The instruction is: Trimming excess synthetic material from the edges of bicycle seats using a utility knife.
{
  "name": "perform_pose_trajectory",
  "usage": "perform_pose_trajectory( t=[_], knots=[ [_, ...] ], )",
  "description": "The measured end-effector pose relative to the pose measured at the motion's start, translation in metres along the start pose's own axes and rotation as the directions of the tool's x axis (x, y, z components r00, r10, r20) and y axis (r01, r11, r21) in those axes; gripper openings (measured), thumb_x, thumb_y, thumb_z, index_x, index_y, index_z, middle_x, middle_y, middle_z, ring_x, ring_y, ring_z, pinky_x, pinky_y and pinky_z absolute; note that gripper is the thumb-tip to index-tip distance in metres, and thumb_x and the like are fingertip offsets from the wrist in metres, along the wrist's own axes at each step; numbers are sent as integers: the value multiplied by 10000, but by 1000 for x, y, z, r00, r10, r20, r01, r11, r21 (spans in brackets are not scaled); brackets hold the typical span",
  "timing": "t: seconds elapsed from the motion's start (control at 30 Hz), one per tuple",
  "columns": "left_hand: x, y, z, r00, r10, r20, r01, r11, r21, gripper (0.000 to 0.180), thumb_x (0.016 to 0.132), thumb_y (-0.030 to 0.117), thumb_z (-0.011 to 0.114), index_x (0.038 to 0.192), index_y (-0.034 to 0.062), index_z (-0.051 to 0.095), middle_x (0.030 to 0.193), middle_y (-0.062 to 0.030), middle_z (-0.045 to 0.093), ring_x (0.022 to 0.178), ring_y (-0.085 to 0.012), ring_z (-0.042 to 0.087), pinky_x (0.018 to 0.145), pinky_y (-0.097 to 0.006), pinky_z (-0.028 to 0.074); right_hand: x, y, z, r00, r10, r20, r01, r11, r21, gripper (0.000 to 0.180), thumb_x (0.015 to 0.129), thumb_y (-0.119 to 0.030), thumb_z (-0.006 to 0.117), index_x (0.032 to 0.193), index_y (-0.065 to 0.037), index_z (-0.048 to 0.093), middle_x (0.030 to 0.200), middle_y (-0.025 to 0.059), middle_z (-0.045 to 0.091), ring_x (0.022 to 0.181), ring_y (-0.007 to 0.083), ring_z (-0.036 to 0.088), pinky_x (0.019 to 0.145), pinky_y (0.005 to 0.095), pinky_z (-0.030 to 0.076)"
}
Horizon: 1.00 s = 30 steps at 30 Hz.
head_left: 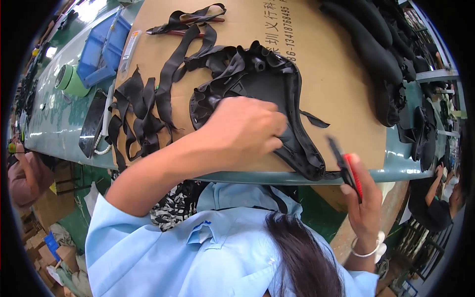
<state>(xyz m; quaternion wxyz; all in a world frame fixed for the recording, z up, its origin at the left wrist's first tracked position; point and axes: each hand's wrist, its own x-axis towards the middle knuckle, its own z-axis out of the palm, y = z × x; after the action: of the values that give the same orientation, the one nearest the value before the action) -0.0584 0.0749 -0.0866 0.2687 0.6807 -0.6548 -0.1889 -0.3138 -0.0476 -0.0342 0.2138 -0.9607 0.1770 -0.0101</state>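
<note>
left hand (246,129) pressed flat on black seat cover (257,94), pinning it to the cardboard sheet (336,74) | right hand (363,198) gripped red-handled scissors (346,168) clear of the bench edge, ready | offcut strips (141,111) pushed left

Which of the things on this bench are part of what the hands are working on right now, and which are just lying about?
In hand:
- black saddle cover, pressed down by the left hand
- red-handled tool, held in the right hand
- cardboard sheet under the cover

Lying about:
- black trimmed strips
- green tape roll
- blue tray
- red-handled pliers
- stacked black saddles
</note>
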Motion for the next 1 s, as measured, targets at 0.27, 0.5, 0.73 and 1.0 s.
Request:
perform_pose_trajectory(
  t=[0.27,0.5,0.73,1.0],
  knots=[
    [61,-16,-13,934,-153,323,295,840,-456,156,722,137,724,757,-8,678,636,-15,602,609,-70,530,566,-236,396,14,-52,46,800,453,394,-421,-44,906,521,997,-207,410,1471,-83,231,841,119,567,543,180,599,537,258,518],
    [65,-26,-10,930,-191,314,367,512,-776,110,781,137,722,815,46,670,716,49,575,653,-26,463,619,-194,361,35,-76,53,838,301,456,-433,-143,890,565,996,-230,435,1482,-97,181,863,128,600,593,177,615,564,270,524],
    [67,-31,-25,965,-129,-229,-102,619,-779,175,853,212,688,862,42,649,738,51,559,632,-1,450,536,-180,333,20,-69,51,869,326,371,-386,-20,922,585,947,-132,519,1458,-57,244,1040,114,620,686,128,614,562,241,518],
    [27,-74,-32,922,-212,-324,110,946,-306,414,971,358,475,1251,65,557,1185,-125,612,1101,-236,553,978,-330,398,71,-42,76,834,551,-24,-136,248,959,387,947,-159,553,1269,-16,393,1067,105,573,873,156,623,682,285,557]
  ],
)
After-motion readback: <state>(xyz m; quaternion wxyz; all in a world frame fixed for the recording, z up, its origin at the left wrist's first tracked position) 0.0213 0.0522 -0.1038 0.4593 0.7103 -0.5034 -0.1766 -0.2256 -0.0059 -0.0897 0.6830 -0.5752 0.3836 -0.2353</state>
